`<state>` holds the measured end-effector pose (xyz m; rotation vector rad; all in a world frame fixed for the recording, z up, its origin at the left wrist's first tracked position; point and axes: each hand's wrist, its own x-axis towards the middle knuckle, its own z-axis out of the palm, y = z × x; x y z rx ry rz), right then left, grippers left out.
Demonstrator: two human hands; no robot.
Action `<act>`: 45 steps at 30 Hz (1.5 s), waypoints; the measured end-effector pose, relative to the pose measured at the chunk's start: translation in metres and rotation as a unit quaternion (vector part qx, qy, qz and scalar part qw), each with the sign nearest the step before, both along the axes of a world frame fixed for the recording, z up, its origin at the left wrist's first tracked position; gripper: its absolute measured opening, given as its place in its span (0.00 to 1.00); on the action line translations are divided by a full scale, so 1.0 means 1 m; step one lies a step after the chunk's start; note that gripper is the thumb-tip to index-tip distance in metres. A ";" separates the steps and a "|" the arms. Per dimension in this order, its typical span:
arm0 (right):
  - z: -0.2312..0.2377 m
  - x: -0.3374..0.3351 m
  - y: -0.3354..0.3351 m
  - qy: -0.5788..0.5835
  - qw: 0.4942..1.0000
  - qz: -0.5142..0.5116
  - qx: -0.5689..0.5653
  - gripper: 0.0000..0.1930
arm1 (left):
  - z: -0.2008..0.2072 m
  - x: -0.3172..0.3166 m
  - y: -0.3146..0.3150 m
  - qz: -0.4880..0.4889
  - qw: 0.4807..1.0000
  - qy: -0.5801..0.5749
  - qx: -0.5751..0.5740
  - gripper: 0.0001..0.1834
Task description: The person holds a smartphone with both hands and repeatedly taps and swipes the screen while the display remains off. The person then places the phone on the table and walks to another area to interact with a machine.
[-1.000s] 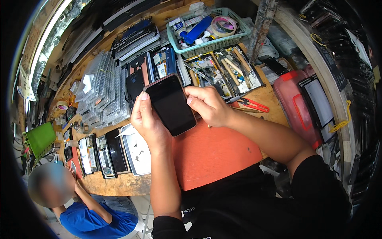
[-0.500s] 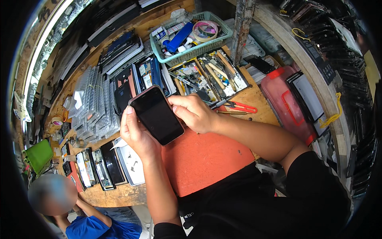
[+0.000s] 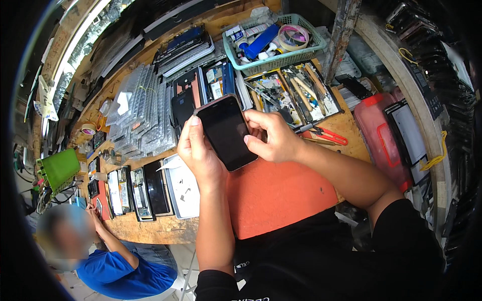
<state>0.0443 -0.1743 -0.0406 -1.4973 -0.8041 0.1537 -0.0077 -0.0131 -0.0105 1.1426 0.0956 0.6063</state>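
Observation:
A dark-screened smartphone (image 3: 224,133) is held up above an orange-red mat (image 3: 281,198), its screen blank. My left hand (image 3: 200,153) grips its left side, with the thumb along the edge near the upper corner. At the opposite edge, my right hand (image 3: 271,134) holds the phone too, its thumb lying on the screen's right part and its other fingers curled behind and beside it. The back of the phone is hidden from view.
Beyond the phone lie a tool tray (image 3: 296,93) and a green basket (image 3: 276,59) of tapes and bottles. Red-handled pliers (image 3: 329,135) rest right, near a red case (image 3: 376,135). Bubble-wrapped parts (image 3: 138,113), a white tray (image 3: 183,193) and a person in blue (image 3: 125,271) are left.
My right thumb has moved from the phone's edge onto its screen. The whole scene, phone and hands included, has shifted right and slightly up in the picture.

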 end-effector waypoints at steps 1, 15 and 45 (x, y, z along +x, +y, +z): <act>-0.001 0.000 0.001 -0.006 1.000 -0.005 0.002 0.09 | 0.000 -0.001 0.000 -0.003 1.000 0.001 -0.001 0.14; 0.002 0.000 0.000 0.006 0.999 0.040 -0.018 0.14 | -0.004 0.000 0.009 -0.023 0.999 -0.002 -0.026 0.14; 0.004 -0.002 0.000 0.015 0.999 0.027 -0.015 0.05 | 0.001 0.000 0.004 0.000 1.000 0.015 -0.024 0.13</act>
